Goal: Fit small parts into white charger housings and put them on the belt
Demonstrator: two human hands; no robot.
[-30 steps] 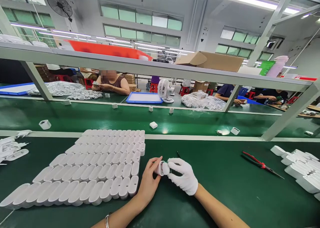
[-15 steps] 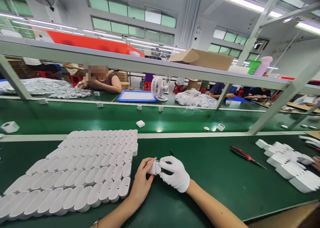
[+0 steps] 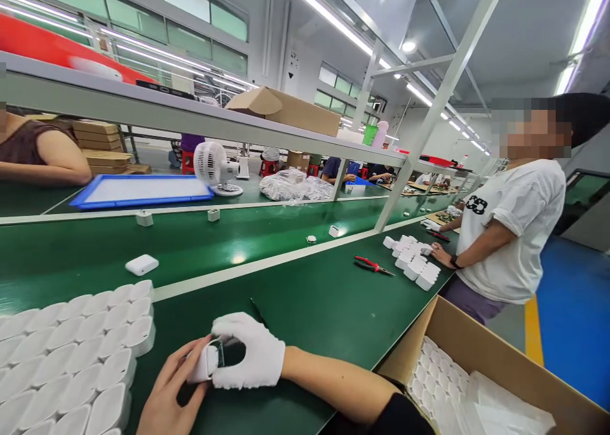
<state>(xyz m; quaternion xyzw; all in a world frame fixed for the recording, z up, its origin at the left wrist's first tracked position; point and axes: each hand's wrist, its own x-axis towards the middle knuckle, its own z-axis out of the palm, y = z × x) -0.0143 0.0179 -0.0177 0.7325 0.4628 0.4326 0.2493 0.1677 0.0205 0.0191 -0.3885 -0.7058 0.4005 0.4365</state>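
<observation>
A small white plastic casing [image 3: 204,365] is held low over the green bench, its open end turned to the right. My bare left hand [image 3: 171,394] grips it from the left between thumb and fingers. At the open end, my white-gloved right hand [image 3: 255,352] pinches a small dark-green piece [image 3: 220,352] that looks like a circuit board. How far this piece sits inside the casing is hidden by the fingers. A thin dark tool [image 3: 258,313] lies behind the glove. Rows of similar white casings [image 3: 71,352] stand close together at the left.
Red-handled pliers [image 3: 373,266] lie right of centre, before a cluster of white casings [image 3: 413,260]. A co-worker [image 3: 512,232] stands there, one hand at the cluster. A cardboard box [image 3: 476,333] of white parts is at lower right. Loose pieces, including a white casing [image 3: 142,265], sit beyond the pale strip.
The view has swung right, bringing the co-worker and the cardboard box into sight. Both hands still hold the work together, and the dark-green piece now shows more clearly between the glove and casing.
</observation>
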